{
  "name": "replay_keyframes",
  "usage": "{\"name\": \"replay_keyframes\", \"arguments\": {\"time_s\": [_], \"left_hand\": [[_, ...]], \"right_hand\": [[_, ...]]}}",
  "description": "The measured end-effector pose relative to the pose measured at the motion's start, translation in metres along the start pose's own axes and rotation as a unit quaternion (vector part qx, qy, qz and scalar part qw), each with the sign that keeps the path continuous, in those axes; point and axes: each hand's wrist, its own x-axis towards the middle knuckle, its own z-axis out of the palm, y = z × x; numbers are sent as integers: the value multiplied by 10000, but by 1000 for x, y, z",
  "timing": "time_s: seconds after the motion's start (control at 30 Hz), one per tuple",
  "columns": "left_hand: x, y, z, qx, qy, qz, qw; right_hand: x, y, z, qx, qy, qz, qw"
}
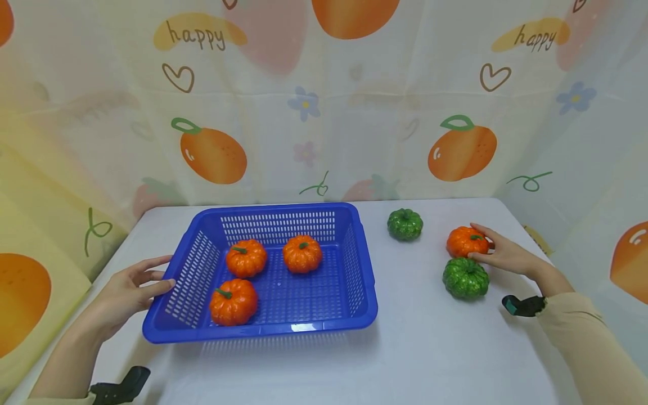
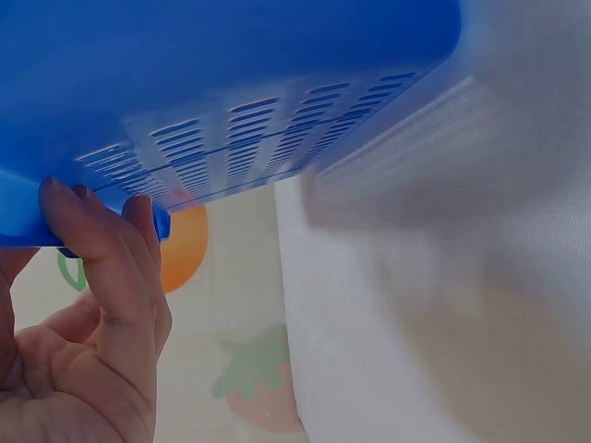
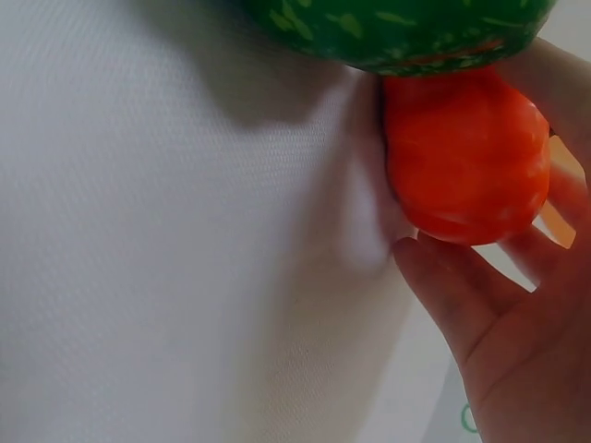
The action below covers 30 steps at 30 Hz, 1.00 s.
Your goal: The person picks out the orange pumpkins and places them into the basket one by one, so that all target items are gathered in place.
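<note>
My left hand [image 1: 126, 289] grips the left rim of a blue plastic basket [image 1: 361, 270], thumb on top of the rim. The left wrist view shows its fingers [image 2: 115, 268] bent against the slotted wall. Inside the basket, toward its left and middle, sit three small orange pumpkins, one at the front [image 1: 234, 304]. On the right of the table, my right hand [image 1: 513, 259] holds another orange pumpkin [image 1: 463, 242] from its right side, thumb and fingers around it. Right in front of that one sits a green pumpkin [image 1: 466, 278], which overlaps it in the right wrist view.
A second green pumpkin [image 1: 405, 225] rests near the table's back edge, between the basket and my right hand. The white table [image 1: 410, 360] meets a fruit-printed cloth [image 1: 329, 112] hanging behind and at both sides.
</note>
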Motion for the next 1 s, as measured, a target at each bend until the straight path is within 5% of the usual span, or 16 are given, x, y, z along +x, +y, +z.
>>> {"name": "replay_keyframes", "arguments": {"time_s": [1.0], "left_hand": [[0,0,-1,0,-20,23,10000]], "right_hand": [[-3,-3,-6,-243,484,32,9985]]}}
